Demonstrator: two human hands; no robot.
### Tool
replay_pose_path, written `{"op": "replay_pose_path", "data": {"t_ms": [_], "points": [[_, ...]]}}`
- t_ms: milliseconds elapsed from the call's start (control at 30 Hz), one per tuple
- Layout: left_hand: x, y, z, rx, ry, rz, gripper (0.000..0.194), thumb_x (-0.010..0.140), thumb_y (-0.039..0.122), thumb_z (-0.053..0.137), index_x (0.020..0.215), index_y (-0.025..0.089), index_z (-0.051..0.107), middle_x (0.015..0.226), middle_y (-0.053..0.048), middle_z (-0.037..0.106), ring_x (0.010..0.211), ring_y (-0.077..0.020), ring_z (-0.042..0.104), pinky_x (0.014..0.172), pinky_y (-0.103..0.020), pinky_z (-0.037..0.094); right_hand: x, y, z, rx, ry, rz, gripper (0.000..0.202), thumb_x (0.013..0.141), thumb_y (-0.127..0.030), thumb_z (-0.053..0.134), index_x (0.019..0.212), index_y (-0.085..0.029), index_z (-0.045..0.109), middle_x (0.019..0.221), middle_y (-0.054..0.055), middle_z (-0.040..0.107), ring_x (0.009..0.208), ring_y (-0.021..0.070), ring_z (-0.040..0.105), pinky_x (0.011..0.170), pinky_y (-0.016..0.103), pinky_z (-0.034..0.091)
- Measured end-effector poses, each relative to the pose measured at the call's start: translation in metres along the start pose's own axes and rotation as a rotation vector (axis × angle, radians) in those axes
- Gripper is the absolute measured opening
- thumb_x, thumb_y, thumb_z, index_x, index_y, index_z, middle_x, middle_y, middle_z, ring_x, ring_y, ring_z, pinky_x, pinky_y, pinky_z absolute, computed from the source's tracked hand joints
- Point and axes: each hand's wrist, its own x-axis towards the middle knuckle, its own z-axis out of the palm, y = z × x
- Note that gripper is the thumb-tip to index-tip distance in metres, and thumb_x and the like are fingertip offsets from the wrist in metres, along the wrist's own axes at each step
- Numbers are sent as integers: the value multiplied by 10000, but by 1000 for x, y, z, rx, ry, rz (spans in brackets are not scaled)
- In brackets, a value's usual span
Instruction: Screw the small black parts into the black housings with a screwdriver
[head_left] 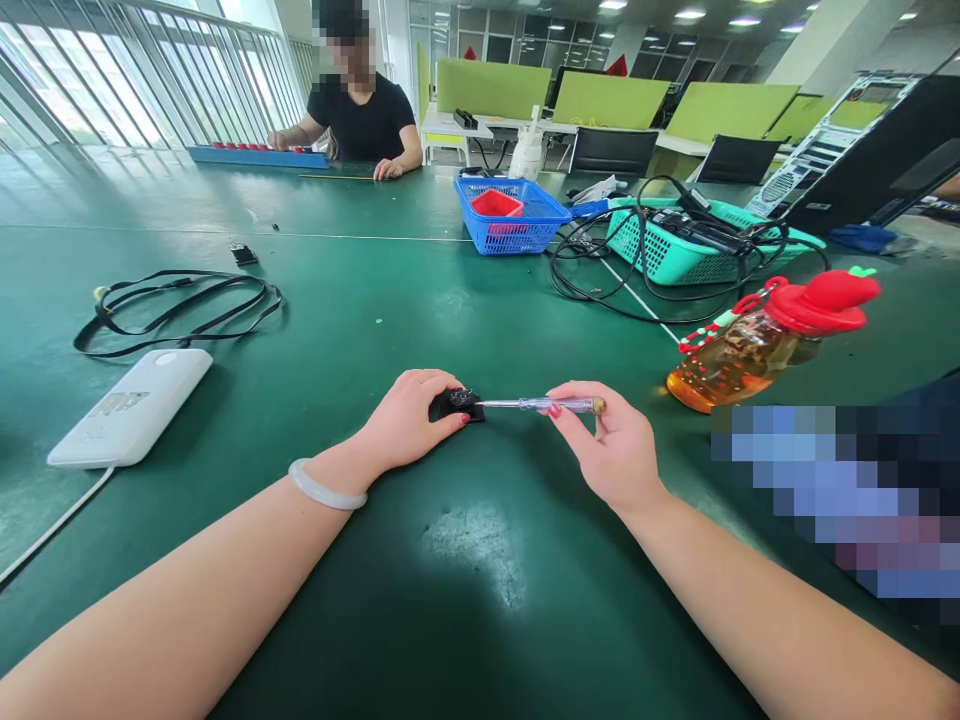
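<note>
Left hand holds small black part between fingers, well apart from green surface's far edge; right hand pinches clear-handled screwdriver, tip at part.

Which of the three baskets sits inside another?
The small red basket: it sits in the blue basket, while the teal basket stands on the table.

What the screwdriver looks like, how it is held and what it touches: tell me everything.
The screwdriver is slim and straight, with a silvery, metal-looking shaft and a clear, purplish handle, apparently plastic, ending in a brassy cap. It is roughly level, pointing left above the green table. The right hand grips its handle between thumb and fingers. Its tip is at the small black part in the left hand; exact contact is too small to tell.
</note>
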Motion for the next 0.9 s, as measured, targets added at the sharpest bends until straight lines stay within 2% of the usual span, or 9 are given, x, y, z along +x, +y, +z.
{"op": "replay_pose_path", "data": {"t_ms": [67,233,467,667,767,900], "points": [[0,0,0,1,-2,-12,324,829,402,618,1092,215,651,1239,-72,649,1207,-271,540,1092,-470,389,1,6,1,80,7,78,112,870,-304,647,945,-221,661,855,24,729,791,173,694,763,333,557],[0,1,-1,-8,-7,-27,325,822,402,622,1089,221,661,1254,-81,636,1217,-281,532,1098,-493,386,3,14,2,204,4,184,133,867,-322,659,935,-208,673,824,26,728,784,171,702,747,319,563],[-1,1,0,-7,-9,-37,329,820,407,619,1091,225,664,1264,-79,629,1225,-286,525,1096,-493,391,5,18,2,285,-2,178,127,867,-319,656,928,-208,666,803,21,717,774,176,706,706,312,572],[0,1,1,0,-1,-19,325,819,404,625,1084,222,666,1255,-81,640,1223,-283,537,1091,-485,396,0,3,-2,116,-60,0,83,874,-281,635,928,-227,665,851,20,708,779,171,674,723,318,554],[0,0,1,15,2,-10,327,824,403,620,1089,217,663,1251,-81,643,1218,-280,542,1090,-476,395,-1,-5,-2,-21,-89,-160,58,858,-237,649,909,-250,674,807,-1,712,783,173,659,837,374,538],[0,-1,1,20,3,3,316,823,406,619,1080,227,662,1228,-68,656,1209,-277,550,1092,-473,391,2,-14,-2,-133,-96,-318,52,854,-227,659,885,-267,672,755,-34,719,689,150,651,953,430,486]]}}
